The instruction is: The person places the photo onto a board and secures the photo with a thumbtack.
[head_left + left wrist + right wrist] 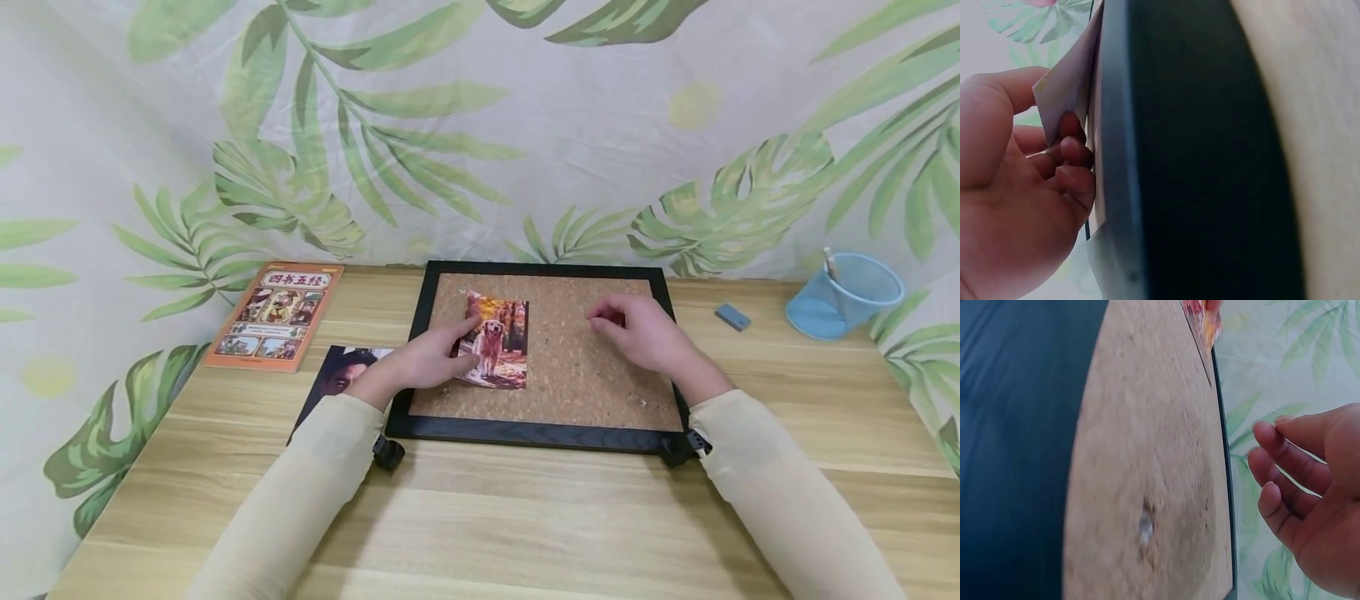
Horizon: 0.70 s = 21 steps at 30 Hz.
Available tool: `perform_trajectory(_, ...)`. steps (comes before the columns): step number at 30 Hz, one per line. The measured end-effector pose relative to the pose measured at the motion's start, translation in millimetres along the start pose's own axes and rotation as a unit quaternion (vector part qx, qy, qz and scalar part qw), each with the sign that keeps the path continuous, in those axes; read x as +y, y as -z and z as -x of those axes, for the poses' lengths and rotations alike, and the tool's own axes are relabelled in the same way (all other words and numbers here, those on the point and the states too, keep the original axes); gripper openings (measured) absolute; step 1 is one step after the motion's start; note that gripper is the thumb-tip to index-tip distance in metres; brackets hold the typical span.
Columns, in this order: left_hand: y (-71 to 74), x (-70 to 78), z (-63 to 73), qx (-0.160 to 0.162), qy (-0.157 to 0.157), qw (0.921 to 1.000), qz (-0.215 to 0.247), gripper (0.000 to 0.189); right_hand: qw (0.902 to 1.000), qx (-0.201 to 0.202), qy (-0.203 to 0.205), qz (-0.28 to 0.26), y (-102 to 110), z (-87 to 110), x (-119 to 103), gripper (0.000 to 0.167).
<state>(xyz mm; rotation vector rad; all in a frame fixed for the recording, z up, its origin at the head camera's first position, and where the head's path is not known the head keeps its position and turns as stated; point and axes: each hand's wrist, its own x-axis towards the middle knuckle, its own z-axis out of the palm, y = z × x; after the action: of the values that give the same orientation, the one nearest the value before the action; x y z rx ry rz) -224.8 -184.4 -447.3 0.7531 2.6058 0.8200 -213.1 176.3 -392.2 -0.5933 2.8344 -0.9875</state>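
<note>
In the head view a framed corkboard (577, 350) lies on the table. On its left half is a photo of a golden dog (504, 342). My left hand (429, 354) holds this photo by its left edge, which bends up off the cork in the left wrist view, the photo's pale back (1069, 87) showing between the fingers. Above the board's right half hovers my right hand (637, 329), thumb and forefinger tips together. No object shows between those fingertips (1266, 432) in the right wrist view. A small shiny bit (1145, 528) sits in the cork.
Left of the board lies another photo (333, 371), partly covered by the left arm. An orange book (277, 317) lies farther left. At right are a small blue block (732, 317) and a blue mesh pen cup (840, 296). A leaf-patterned cloth (450, 125) hangs behind.
</note>
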Motion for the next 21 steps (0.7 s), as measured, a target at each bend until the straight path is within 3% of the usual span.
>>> perform_trajectory(6,-6.1,-12.9,-7.7,-0.002,0.020,0.9998,-0.007,0.083,0.9994,-0.002,-0.013,-0.032,-8,-13.7,-8,0.018)
perform_trajectory(11,-1.0,2.2,-2.7,-0.011,0.029,0.9995,-0.002,0.082,0.9985,-0.007,-0.030,-0.045,-16,-26.9,-13,0.019)
perform_trajectory(18,-0.7,7.2,-3.1,-0.015,0.042,0.9988,-0.021,0.081,0.9971,-0.017,-0.038,-0.064,-30,-46.3,-25,0.020)
perform_trajectory(21,5.3,23.1,1.9,-0.021,0.044,0.9988,-0.009,0.080,0.9953,-0.022,-0.051,-0.080,-37,-53.5,-30,0.020)
